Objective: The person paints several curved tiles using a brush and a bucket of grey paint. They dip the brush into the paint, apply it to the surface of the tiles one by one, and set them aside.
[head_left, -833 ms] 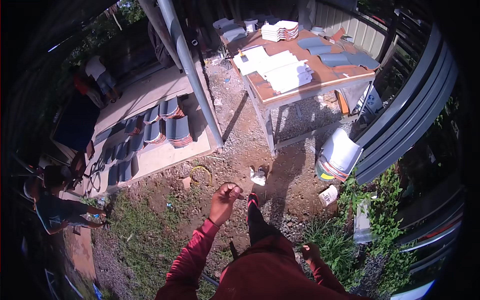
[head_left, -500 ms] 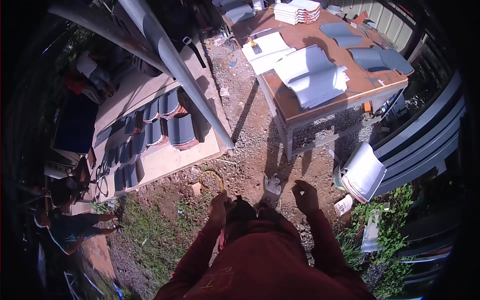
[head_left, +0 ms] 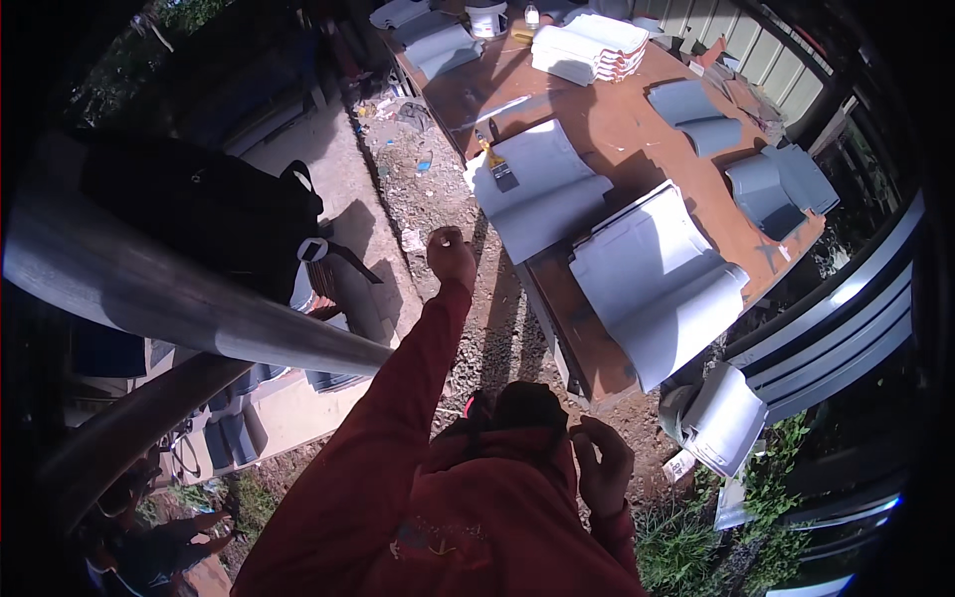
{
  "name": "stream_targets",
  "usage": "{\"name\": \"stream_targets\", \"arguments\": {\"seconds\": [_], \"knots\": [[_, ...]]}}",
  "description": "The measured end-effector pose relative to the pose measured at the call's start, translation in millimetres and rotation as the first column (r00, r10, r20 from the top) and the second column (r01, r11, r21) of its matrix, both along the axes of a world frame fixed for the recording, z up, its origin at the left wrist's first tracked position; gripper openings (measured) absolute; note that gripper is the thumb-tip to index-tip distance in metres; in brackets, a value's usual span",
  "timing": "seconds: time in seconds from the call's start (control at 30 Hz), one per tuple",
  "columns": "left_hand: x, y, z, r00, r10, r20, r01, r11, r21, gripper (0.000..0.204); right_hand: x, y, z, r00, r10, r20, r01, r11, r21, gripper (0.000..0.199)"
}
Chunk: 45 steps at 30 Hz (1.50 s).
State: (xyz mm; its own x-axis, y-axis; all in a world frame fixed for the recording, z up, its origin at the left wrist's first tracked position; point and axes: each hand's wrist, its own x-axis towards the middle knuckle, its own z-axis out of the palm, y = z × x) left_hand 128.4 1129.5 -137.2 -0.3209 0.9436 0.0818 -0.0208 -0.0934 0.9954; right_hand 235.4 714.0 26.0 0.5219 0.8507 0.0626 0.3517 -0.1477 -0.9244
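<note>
My left hand [head_left: 451, 259] is stretched forward beside the near left edge of a brown worktable [head_left: 622, 124], its fingers curled in and nothing visible in them. A little beyond it, a paintbrush [head_left: 499, 169] with a yellow handle lies on a pale curved roof tile [head_left: 547, 199] overhanging that edge. Close to my body, my right hand [head_left: 601, 463] is held with bent fingers apart from the thumb, holding nothing I can see. A stack of white roof tiles [head_left: 662, 284] lies on the table's near corner, ahead of this hand.
A thick metal pole [head_left: 189, 298] crosses the left side, near a black bag [head_left: 219, 209]. More white tiles [head_left: 587, 48], grey tiles [head_left: 696, 114] and a white bucket [head_left: 487, 20] stand on the table. White tiles lean in a container [head_left: 726, 418] at right. Another person [head_left: 159, 547] is at lower left.
I have come closer to the table. My left arm has reached forward and up toward the table's left edge; my right hand has drawn nearer my body. The pole looms larger.
</note>
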Motion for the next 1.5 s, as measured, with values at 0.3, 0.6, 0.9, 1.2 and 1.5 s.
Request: {"name": "stream_targets", "arguments": {"seconds": [0.3,0.6,0.9,1.2,1.5], "knots": [[6.1,340.7,-105.3,0.806,-0.037,-0.591,-0.038,0.993,-0.114,0.019,47.5,225.2,-25.1,0.978,-0.192,0.079,0.19,0.981,0.03,0.021],[-92.2,306.9,-142.1,0.835,-0.531,0.146,0.472,0.554,-0.686,0.028,110.2,495.4,-62.6,0.986,-0.06,0.157,0.068,0.997,-0.047,0.03],[35.9,419.2,-78.3,0.123,-0.992,0.002,0.855,0.105,-0.508,0.064,117.1,715.5,-137.1,0.869,0.162,0.467,-0.047,0.968,-0.247,0.048],[122.7,482.2,-126.6,-0.651,-0.759,0.002,0.642,-0.552,-0.531,0.044,99.1,779.2,-153.2,0.83,0.047,0.555,0.27,0.838,-0.474,0.023],[151.2,564.1,-134.3,-0.541,-0.84,0.044,0.743,-0.502,-0.442,0.031,89.0,758.3,5.6,0.286,-0.608,0.741,0.867,0.493,0.069,0.016]]}}
